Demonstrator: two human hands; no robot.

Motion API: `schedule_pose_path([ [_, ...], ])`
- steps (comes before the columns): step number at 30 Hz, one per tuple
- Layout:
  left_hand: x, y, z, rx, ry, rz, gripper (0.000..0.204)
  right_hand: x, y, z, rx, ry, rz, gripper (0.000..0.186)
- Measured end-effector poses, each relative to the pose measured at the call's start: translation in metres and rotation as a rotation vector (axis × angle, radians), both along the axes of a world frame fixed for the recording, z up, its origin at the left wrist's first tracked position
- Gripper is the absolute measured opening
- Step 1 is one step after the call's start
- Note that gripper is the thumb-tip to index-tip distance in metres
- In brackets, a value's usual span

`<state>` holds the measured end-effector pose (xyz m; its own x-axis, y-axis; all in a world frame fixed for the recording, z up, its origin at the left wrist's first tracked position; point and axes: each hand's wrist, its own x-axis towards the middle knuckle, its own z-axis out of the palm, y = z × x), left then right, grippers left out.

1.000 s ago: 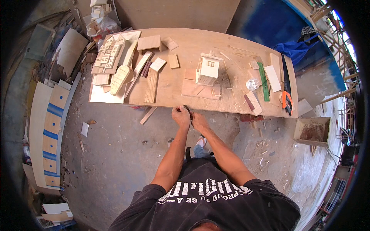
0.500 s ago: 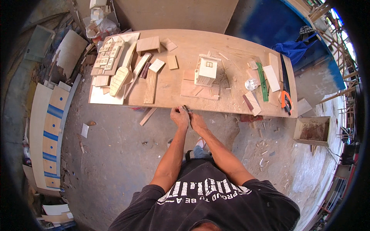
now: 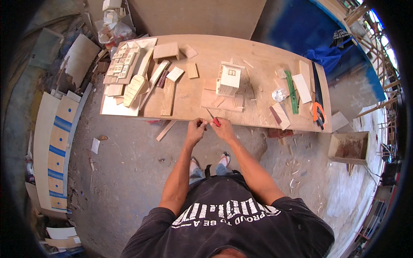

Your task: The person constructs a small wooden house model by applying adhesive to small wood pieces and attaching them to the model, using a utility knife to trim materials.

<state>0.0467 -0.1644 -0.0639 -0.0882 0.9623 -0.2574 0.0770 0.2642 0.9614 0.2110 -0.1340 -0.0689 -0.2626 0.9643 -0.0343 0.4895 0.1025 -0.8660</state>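
My right hand [image 3: 223, 128] grips a red-handled blade [image 3: 217, 121] at the table's near edge, its thin tip pointing up and left over the top. Just left of it, my left hand [image 3: 196, 129] is pinched beside the tool; what is in its fingertips is too small to make out. Beyond both hands stands a small wooden model house [image 3: 230, 84] on flat pinkish boards [image 3: 208, 101]. A long strip of wood [image 3: 167, 103] lies to the left of the house, near the front edge.
The table [image 3: 206, 47] holds wooden house fronts [image 3: 120, 66] at left; green strips [image 3: 293, 101], an orange-handled saw [image 3: 317, 112] and a crumpled clear item [image 3: 279, 94] at right. A blue cloth [image 3: 327, 58] hangs at back right. A box [image 3: 347, 146] and scraps lie on the floor.
My hands have separated slightly, the left moving a little leftward and the right turning, so the red handle and thin blade now show where only a dark shape was visible.
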Motion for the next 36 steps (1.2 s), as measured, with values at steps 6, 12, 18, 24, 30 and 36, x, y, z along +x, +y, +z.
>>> schedule_pose_path([
  [6,0.009,0.002,0.017,-0.169,-0.252,0.187,0.023,-0.021,-0.003,-0.006,-0.496,0.249,-0.212,0.016],
  [12,0.013,0.009,-0.011,-0.153,-0.272,0.209,0.019,-0.022,-0.006,-0.025,-0.308,0.172,-0.235,0.016],
  [18,-0.001,-0.004,-0.025,-0.106,-0.443,0.476,0.015,0.011,-0.014,-0.031,-0.323,0.514,-0.413,0.017],
  [24,-0.052,-0.084,-0.066,-0.204,-0.360,0.705,0.015,0.059,-0.047,-0.030,-0.244,0.225,-0.255,0.039],
  [30,-0.053,-0.167,-0.110,-0.327,-0.318,0.823,0.030,0.096,-0.089,-0.087,-0.191,-0.155,-0.087,0.046],
  [36,0.018,-0.194,-0.129,-0.384,-0.059,0.319,0.017,0.124,-0.126,-0.070,-0.260,-0.042,-0.268,0.031],
])
